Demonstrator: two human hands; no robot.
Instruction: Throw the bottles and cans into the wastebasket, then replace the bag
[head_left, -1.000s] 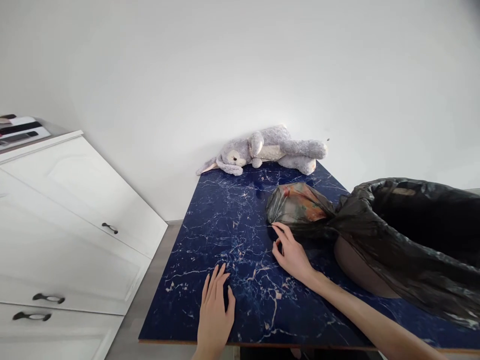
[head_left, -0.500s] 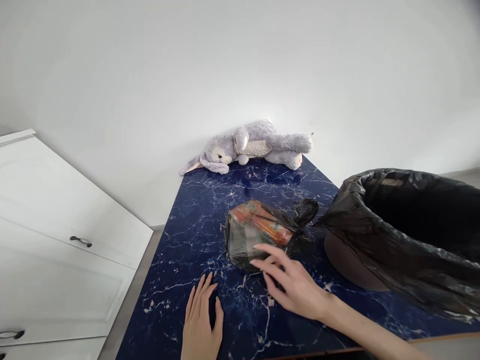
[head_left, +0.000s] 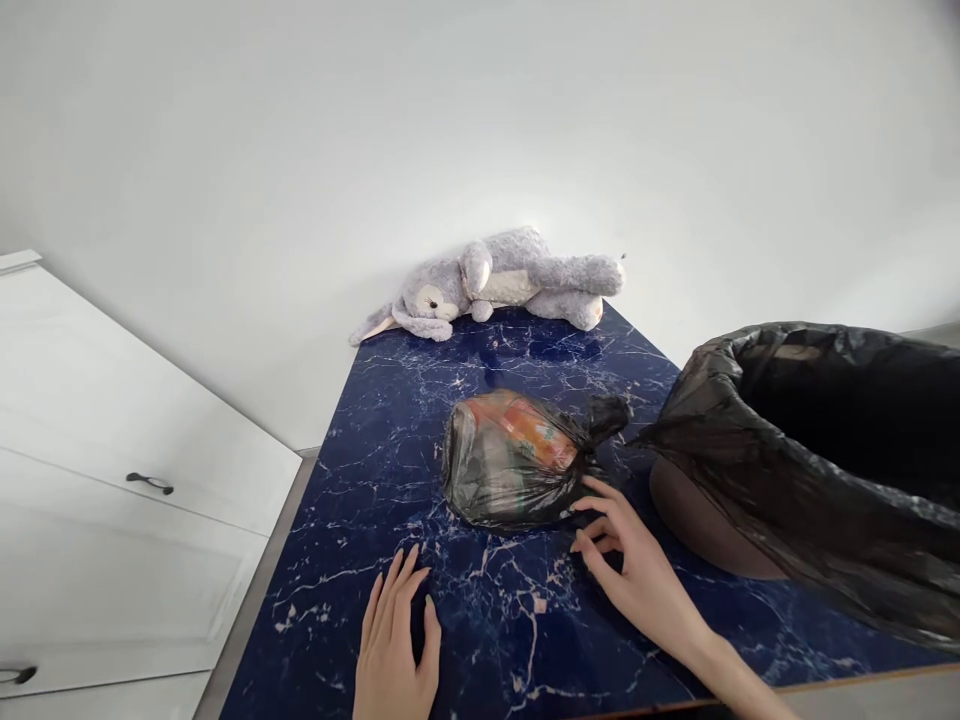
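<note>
A thin black plastic bag (head_left: 517,470), knotted at its right end, lies on the blue marbled tabletop (head_left: 360,500). Orange and whitish packaging shows through its film; what exactly is inside I cannot make out. My right hand (head_left: 630,560) is just to the right of the bag's near side, fingers curved and apart, the fingertips by the gathered plastic below the knot. Whether they touch it I cannot tell. Flat on the table, left of and nearer than the bag, rests my left hand (head_left: 397,640) with its fingers stretched out and nothing under the thumb.
A brown bin (head_left: 712,520) lined with a black bin bag (head_left: 750,450) stands at the right, its mouth wide. A grey plush rabbit (head_left: 510,280) lies along the far edge against the wall. White drawers (head_left: 135,530) with dark handles are at the left.
My right hand has moved right, from in front of the bag to beside its knotted end. The bag has shifted slightly left in view. My left hand stays on the table.
</note>
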